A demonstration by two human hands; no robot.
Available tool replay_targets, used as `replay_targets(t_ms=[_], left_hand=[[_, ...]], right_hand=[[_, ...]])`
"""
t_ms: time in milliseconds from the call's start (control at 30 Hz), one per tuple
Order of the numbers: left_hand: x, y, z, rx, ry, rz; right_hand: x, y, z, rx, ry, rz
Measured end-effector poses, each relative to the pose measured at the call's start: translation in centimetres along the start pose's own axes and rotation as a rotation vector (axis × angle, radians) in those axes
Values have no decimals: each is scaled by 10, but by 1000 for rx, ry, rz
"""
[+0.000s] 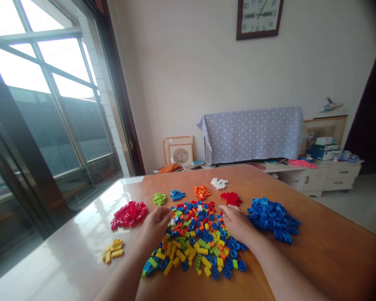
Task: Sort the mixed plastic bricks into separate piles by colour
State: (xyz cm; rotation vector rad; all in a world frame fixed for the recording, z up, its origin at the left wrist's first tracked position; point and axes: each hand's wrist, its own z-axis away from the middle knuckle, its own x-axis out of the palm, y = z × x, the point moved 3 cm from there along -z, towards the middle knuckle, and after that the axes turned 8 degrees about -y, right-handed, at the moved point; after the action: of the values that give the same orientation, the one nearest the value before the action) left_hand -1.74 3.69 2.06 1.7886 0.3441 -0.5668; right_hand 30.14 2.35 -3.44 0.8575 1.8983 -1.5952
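Observation:
A mixed heap of small coloured bricks (200,240) lies on the wooden table (332,251) in front of me. My left hand (156,225) rests at the heap's left edge with its fingers curled down among the bricks. My right hand (236,223) rests on the heap's right side, fingers bent down onto the pieces. What either hand holds, if anything, is hidden. Sorted piles ring the heap: red bricks (129,214) at the left, yellow bricks (112,251) at the near left, blue bricks (272,218) at the right.
Smaller sorted piles lie behind the heap: green (159,198), blue (177,194), orange (201,192), white (218,182) and red (230,198). A large window stands at the left. A low white cabinet (319,177) and a cloth-covered object (253,133) stand by the far wall.

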Motion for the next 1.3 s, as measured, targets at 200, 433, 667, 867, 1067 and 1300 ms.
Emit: replay_targets(t_ms=[200,433,667,867,1067,1300], left_hand=[[-3,-14,-4,-11,36,-124],[6,-9,-1,78,-23,-277],[21,18,15,226,-219,-512],[32,16,27,197,-458,-704],[24,7,25,123,-442,-731],[18,1,23,47,-408,-749]], right_hand=[[6,-7,-1,-30,-114,262],[11,-17,1,-95,-117,190],[23,-31,9,-167,-130,-76],[19,-33,8,-213,-22,37],[25,-56,13,-234,-95,177],[37,-69,-4,-132,-281,260]])
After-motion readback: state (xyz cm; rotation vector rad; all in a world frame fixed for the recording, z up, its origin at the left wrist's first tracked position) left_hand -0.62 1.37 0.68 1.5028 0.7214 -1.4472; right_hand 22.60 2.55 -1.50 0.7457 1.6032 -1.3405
